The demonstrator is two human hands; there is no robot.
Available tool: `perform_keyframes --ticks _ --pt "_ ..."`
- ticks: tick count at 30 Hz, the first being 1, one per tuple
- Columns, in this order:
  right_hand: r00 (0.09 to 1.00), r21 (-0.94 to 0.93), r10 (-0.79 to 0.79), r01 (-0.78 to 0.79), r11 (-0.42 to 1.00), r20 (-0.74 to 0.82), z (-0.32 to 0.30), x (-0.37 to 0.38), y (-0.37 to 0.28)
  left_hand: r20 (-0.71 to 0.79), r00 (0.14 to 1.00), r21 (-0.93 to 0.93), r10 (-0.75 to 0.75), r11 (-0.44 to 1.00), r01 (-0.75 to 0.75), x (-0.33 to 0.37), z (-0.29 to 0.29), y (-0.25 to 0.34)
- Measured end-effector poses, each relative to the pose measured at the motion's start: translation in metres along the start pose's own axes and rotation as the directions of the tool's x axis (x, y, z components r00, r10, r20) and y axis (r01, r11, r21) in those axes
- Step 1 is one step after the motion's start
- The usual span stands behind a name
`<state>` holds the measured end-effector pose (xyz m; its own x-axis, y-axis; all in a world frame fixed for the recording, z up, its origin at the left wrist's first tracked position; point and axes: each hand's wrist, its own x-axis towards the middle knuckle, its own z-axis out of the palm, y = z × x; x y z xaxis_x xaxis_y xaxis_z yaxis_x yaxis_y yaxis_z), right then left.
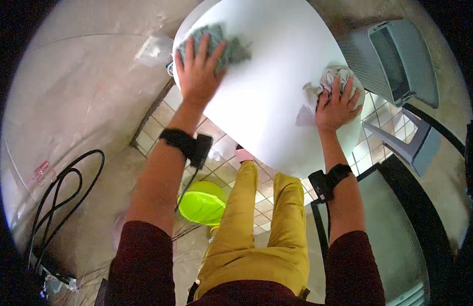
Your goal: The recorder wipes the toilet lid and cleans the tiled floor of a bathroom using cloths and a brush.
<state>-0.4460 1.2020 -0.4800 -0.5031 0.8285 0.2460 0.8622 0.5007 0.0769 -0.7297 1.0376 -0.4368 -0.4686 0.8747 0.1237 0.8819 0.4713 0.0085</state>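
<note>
No txt, labels, nos. or signs legible on white surface (pixel 277 66), grey-green cloth (pixel 237 53), pale cloth (pixel 343 74), grey bin (pixel 361 55), lime-green basin (pixel 198 210) or blk wrist units (pixel 201 151); pinkish-red wall item (pixel 42 174) at L too small & blurry to tell.

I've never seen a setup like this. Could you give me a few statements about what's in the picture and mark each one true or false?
1. The left hand lies on a grey-green cloth. True.
2. The right hand lies on a whitish cloth. True.
3. Both cloths are on the tiled floor. False: they are on the white tabletop.
4. The person wears blue trousers. False: the trousers are mustard yellow.
5. A bright green container is to the left of the person's legs. True.
6. Only one arm wears a strap. False: the left forearm and the right forearm each have a black strap.
</note>
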Motion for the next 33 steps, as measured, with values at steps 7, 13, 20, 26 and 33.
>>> perform_keyframes --ticks 7,13,20,26,33 --pt "1.000 0.040 -0.017 0.017 0.999 -0.014 0.000 0.002 -0.001 -0.158 0.987 -0.027 -0.018 1.000 0.014 0.082 0.026 0.078" --pt "0.999 0.149 0.004 0.003 0.989 -0.051 0.008 0.000 0.009 -0.016 0.955 -0.199 0.297 0.935 -0.294 0.065 0.047 0.209" --pt "1.000 0.116 0.008 -0.008 0.993 0.001 -0.001 0.002 0.009 -0.002 0.877 0.025 0.480 0.877 -0.480 0.125 0.033 0.153" --pt "0.999 0.116 0.039 -0.042 0.992 0.025 -0.005 0.004 0.004 -0.177 0.948 0.174 0.264 0.956 -0.234 0.155 0.012 0.080" --pt "0.997 0.192 0.060 -0.067 0.979 0.041 0.000 0.001 0.008 -0.107 0.986 0.051 -0.130 0.989 0.136 0.007 0.021 0.044"
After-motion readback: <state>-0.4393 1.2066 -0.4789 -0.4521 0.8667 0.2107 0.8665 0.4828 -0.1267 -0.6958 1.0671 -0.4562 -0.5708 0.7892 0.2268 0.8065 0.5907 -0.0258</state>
